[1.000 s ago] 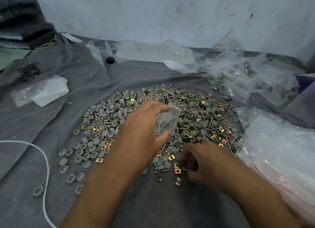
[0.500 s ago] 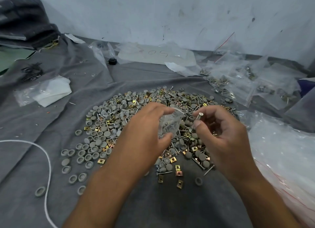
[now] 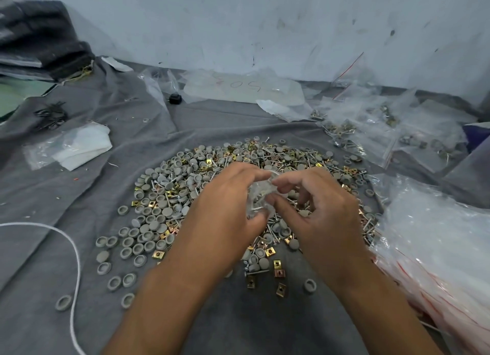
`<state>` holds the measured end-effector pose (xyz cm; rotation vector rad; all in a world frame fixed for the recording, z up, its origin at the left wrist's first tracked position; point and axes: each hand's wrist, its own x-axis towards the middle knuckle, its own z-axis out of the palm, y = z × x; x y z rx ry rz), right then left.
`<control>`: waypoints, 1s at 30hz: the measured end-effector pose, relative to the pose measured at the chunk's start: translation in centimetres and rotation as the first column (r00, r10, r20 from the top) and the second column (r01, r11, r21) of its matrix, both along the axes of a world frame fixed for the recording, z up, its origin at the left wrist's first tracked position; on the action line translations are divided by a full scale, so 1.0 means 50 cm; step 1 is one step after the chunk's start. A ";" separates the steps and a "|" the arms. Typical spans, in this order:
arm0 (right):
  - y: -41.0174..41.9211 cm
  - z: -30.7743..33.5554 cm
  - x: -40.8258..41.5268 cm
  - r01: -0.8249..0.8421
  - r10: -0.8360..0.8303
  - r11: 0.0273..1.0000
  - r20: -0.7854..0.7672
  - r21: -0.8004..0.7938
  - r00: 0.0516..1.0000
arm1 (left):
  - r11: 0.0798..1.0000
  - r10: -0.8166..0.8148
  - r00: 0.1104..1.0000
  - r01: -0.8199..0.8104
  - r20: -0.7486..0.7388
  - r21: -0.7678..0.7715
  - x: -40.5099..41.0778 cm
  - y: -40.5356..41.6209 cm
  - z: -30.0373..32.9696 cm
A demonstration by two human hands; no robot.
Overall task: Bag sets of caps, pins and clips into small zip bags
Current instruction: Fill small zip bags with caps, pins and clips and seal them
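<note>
— What lay on the grey cloth [image 3: 238, 328] then?

— A wide heap of parts [image 3: 212, 174] filled its middle: grey caps, pins and brass clips mixed together. A stack of empty zip bags [image 3: 437, 248] sat at the right edge, and filled bags [image 3: 371, 126] lay toward the far right corner.

— And what had changed?

— Half a second before, the right hand [image 3: 326, 216] had held a pin up, apart from the small bag [image 3: 261, 195]. Now it had closed in, its fingertips curled at the bag's mouth, above the heap's centre. The left hand [image 3: 228, 216] still pinched the bag between thumb and fingers.

— Was the pin in?

— I could not tell; the fingers hid it. I judged it was being dropped in, so this set remained unfinished.
</note>
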<state>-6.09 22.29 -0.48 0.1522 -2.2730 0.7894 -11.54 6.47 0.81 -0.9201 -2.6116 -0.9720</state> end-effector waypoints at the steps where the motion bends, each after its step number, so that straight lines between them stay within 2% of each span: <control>1: 0.000 0.001 0.000 0.002 -0.002 1.000 -0.011 -0.028 1.000 | 1.000 0.000 1.000 0.000 0.002 -0.001 0.001 0.000 0.002; 5: 0.007 0.006 0.002 0.038 -0.038 0.995 0.002 -0.096 0.999 | 1.000 0.021 1.000 -0.021 -0.006 -0.008 0.004 -0.003 0.008; 7: 0.019 0.006 0.006 0.039 -0.028 0.993 0.096 -0.113 0.995 | 0.995 0.087 0.996 -0.085 -0.033 0.051 0.009 -0.001 0.014; 8: 0.026 0.007 0.008 0.024 -0.001 0.994 0.207 -0.109 0.978 | 0.983 0.141 0.989 -0.133 -0.051 0.129 0.011 -0.002 0.019; 9: 0.033 0.006 0.012 0.000 0.029 0.997 0.368 -0.079 0.930 | 0.956 0.202 0.976 -0.179 -0.080 0.232 0.012 -0.004 0.025; 11: 0.043 0.000 0.021 -0.083 0.030 0.996 0.694 0.043 0.719 | 0.887 0.322 0.933 -0.237 -0.161 0.397 0.013 -0.012 0.036; 13: 0.044 -0.008 0.029 -0.176 -0.042 0.971 0.839 0.162 0.542 | 0.880 0.358 0.915 -0.264 -0.185 0.396 0.009 -0.019 0.040; 14: 0.040 -0.010 0.031 -0.215 -0.078 0.954 0.863 0.210 0.499 | 0.897 0.349 0.923 -0.279 -0.161 0.342 0.008 -0.019 0.039; 16: 0.027 -0.012 0.032 -0.246 -0.114 0.934 0.872 0.257 0.477 | 0.935 0.301 0.950 -0.275 -0.088 0.223 0.009 -0.014 0.033; 19: 0.019 -0.016 0.033 -0.234 -0.087 0.947 0.876 0.221 0.474 | 0.973 0.202 0.978 -0.196 -0.040 0.119 0.014 -0.006 0.027; 23: 0.021 -0.021 0.034 -0.227 -0.033 0.962 0.888 0.153 0.459 | 0.985 0.157 0.987 -0.155 -0.023 0.081 0.011 -0.004 0.021; 30: 0.032 -0.028 0.033 -0.224 0.026 0.969 0.863 0.101 0.504 | 0.989 0.136 0.991 -0.135 -0.012 0.054 0.011 0.000 0.015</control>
